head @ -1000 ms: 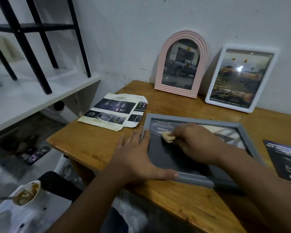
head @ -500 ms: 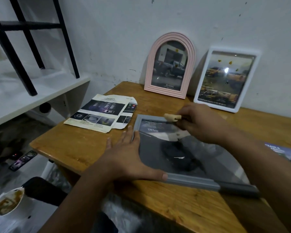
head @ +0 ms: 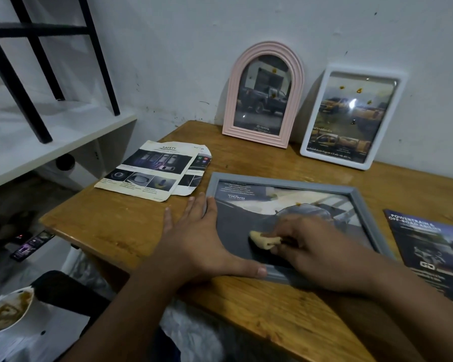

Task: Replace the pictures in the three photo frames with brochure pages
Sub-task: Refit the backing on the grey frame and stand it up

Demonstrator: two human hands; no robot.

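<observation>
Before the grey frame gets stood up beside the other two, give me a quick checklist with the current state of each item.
1. Brochure page inside the grey frame: ok, a car page shows in it.
2. Left hand steadying the frame: ok, flat on its left edge.
3. Right hand free: not ok, it pinches a small tan piece against the frame face.
4. Backing closed: cannot tell, the frame lies face up.
5. Pink arched frame and white frame filled: ok, both lean on the wall with car pages.
6. Standing spot on the table: cannot tell.
</observation>
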